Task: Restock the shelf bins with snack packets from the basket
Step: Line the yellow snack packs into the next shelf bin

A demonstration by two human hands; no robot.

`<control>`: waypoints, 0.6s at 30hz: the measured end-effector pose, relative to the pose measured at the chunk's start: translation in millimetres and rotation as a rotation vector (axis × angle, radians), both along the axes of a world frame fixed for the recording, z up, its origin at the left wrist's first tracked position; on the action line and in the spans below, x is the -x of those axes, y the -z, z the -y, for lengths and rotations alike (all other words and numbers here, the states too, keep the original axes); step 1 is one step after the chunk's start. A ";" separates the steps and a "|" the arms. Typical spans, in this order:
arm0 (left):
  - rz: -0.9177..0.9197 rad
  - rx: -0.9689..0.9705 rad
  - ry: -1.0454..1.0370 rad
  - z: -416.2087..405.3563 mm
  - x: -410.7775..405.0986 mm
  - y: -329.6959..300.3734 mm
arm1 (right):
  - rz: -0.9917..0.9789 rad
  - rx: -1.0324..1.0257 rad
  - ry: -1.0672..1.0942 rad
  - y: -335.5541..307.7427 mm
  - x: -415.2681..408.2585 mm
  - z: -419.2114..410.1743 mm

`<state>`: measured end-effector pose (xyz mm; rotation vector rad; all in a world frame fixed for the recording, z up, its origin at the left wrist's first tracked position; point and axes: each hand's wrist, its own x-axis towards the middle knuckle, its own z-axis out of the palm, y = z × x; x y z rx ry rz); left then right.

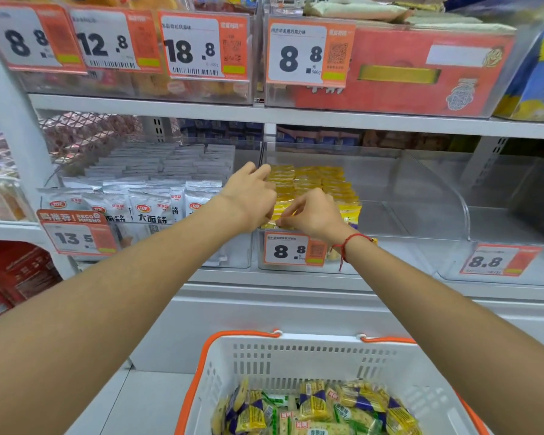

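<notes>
A clear shelf bin (371, 183) in the middle row holds rows of yellow snack packets (311, 180). Both of my hands reach into its front left part. My left hand (252, 196) has its fingers curled over the packets by the bin's left wall. My right hand (311, 211), with a red cord on the wrist, pinches a yellow packet at the front row. Below, a white basket (296, 356) with orange handles holds several yellow, blue and green snack packets (321, 406).
Left of the yellow bin stands a bin of silver packets (145, 189). To the right are bare clear bins (500, 215). Price tags (292, 249) hang on the bin fronts. The upper shelf carries more bins and a red box (405, 67).
</notes>
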<state>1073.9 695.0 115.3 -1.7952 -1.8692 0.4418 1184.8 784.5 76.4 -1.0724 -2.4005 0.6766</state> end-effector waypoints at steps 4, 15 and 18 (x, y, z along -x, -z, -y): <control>0.025 -0.020 -0.042 -2.2 -5.0 5.9 | 0.033 0.034 -0.038 -1.8 -6.5 -0.9; 0.621 -0.342 -0.085 55.6 -43.2 24.1 | -0.228 -0.242 0.046 12.6 -74.6 38.8; 0.811 -0.268 -0.202 81.1 -60.7 51.1 | -0.327 -0.203 0.117 39.4 -101.3 60.8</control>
